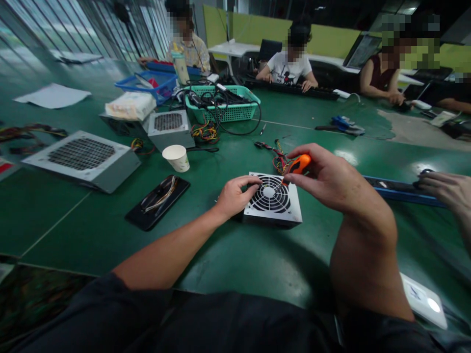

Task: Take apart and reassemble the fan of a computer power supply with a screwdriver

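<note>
A computer power supply (295,206) lies on the table before me with its round fan grille facing up. My left hand (235,195) is at its left edge, thumb and forefinger bent together over the grille's upper left part. The other fingers are partly hidden, and whether a small part sits between the fingertips is unclear. Closed around an orange and black screwdriver (300,163), my right hand (324,179) is above the unit's right side. The screwdriver's thin shaft slants down left over the grille; where its tip rests is hard to see. Coloured cables (280,159) spread behind the unit.
More power supplies (83,154) stand left, near a paper cup (176,158) and a black phone (157,202) with wires on it. Behind are a green basket (235,113) of cables and a blue basket (165,93). Another person's hand (447,189) touches a blue strip at right.
</note>
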Demonstrator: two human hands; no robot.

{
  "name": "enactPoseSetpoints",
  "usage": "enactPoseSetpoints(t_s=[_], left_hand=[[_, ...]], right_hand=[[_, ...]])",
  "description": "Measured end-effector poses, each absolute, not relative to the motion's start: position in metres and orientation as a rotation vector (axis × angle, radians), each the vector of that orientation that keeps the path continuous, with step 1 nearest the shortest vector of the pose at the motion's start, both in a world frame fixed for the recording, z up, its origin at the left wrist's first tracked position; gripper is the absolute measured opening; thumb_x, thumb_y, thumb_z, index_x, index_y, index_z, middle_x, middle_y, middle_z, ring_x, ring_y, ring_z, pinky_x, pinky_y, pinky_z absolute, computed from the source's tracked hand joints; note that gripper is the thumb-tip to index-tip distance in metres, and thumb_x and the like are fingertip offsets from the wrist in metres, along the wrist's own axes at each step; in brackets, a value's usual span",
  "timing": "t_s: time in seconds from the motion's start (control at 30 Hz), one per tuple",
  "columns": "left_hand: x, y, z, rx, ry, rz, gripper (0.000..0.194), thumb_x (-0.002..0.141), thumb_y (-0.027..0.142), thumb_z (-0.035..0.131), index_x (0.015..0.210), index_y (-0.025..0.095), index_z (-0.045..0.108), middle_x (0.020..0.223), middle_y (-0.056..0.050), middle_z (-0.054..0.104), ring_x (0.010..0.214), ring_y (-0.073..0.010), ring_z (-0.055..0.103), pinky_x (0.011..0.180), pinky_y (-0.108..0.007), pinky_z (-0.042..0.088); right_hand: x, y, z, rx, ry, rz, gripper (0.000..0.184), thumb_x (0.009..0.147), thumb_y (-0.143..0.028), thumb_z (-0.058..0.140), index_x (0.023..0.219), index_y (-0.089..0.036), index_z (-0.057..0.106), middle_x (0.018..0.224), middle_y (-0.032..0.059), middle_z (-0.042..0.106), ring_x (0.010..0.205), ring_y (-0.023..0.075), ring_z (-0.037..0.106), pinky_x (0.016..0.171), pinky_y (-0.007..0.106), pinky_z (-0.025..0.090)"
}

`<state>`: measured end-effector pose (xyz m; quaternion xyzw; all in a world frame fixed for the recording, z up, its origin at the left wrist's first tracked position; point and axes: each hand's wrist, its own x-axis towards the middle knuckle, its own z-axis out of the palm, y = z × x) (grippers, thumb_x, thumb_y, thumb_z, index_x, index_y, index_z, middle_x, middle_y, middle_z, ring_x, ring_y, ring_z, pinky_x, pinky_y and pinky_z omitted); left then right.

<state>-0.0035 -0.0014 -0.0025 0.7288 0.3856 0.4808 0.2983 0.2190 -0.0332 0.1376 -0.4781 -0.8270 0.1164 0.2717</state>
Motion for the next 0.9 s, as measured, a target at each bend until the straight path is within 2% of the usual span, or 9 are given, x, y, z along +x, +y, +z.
enactPoseSetpoints(t_s=[0.2, 0.37, 0.67, 0.9], left_hand=[[-0.0029, -0.0017, -0.0012, 1.944, 1.024, 1.276, 0.018, 0.092, 0.024, 0.061, 0.101, 0.021, 0.076, 0.110, -0.005, 0.076, 0.106, -0.0199, 0.069, 0.103, -0.037, 0.051], [-0.0028, -0.0015, -0.0014, 1.949, 1.022, 1.276, 0.018, 0.092, 0.025, 0.061, 0.101, 0.021, 0.076, 0.110, -0.005, 0.076, 0.106, -0.0202, 0.070, 0.103, -0.038, 0.051], [-0.0036, -0.0008, -0.0028, 1.960, 1.016, 1.273, 0.018, 0.092, 0.024, 0.060, 0.101, 0.021, 0.076, 0.109, -0.005, 0.076, 0.107, -0.0202, 0.069, 0.103, -0.038, 0.051], [-0.0040, -0.0012, -0.0022, 1.955, 1.015, 1.266, 0.018, 0.092, 0.025, 0.060, 0.101, 0.021, 0.076, 0.110, -0.005, 0.076, 0.107, -0.0206, 0.069, 0.103, -0.038, 0.051]], right_hand=[[0.2199, -0.0364, 0.1447, -1.286, -2.253, 0.286, 0.029, 0.083, -0.039, 0.072, 0.108, -0.025, 0.066, 0.093, 0.0032, 0.073, 0.078, 0.0219, 0.068, 0.069, 0.034, 0.051], [0.2228, -0.0367, 0.1471, -1.306, -2.298, 0.267, 0.024, 0.084, -0.041, 0.072, 0.101, -0.024, 0.069, 0.088, 0.0021, 0.074, 0.073, 0.0199, 0.067, 0.064, 0.032, 0.048], [0.2208, -0.0353, 0.1425, -1.276, -2.366, 0.391, 0.024, 0.083, -0.037, 0.073, 0.102, -0.022, 0.069, 0.087, 0.0020, 0.074, 0.072, 0.0176, 0.067, 0.063, 0.028, 0.047], [0.2201, -0.0353, 0.1422, -1.149, -2.524, 0.437, 0.016, 0.088, -0.030, 0.068, 0.103, -0.025, 0.069, 0.089, 0.0000, 0.075, 0.073, 0.0146, 0.068, 0.065, 0.025, 0.046]])
